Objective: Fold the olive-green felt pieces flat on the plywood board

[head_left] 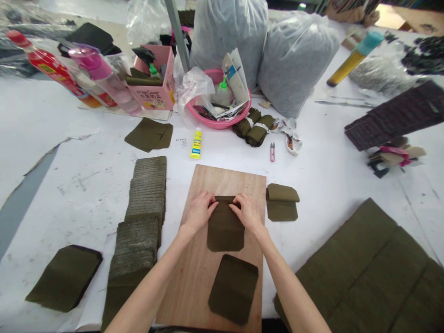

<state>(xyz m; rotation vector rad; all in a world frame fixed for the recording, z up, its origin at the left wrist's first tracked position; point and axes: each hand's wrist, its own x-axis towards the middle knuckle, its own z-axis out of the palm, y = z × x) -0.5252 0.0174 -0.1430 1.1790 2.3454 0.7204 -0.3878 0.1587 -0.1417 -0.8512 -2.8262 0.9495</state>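
Note:
An olive-green fabric piece point(226, 231) lies flat on a wooden board point(176, 296), its far edge folded over. My left hand point(201, 210) pinches the left end of that edge between thumb and fingers. At the opposite end, my right hand point(247, 210) pinches the same edge. Nearer to me on the board rests a second olive fabric piece point(233, 289). Just right of the board sits a folded fabric piece point(282, 203). To the left runs a long overlapping stack of fabric pieces point(145, 194).
Behind the board are a yellow tube point(196, 144), pink thread snips point(272, 152), rolled fabric bundles point(258, 132) and a pink basin point(222, 124). Large olive fabric point(367, 263) covers the right front. More pieces lie left point(65, 277). Bottles point(52, 69) and a pink box point(152, 95) stand back left.

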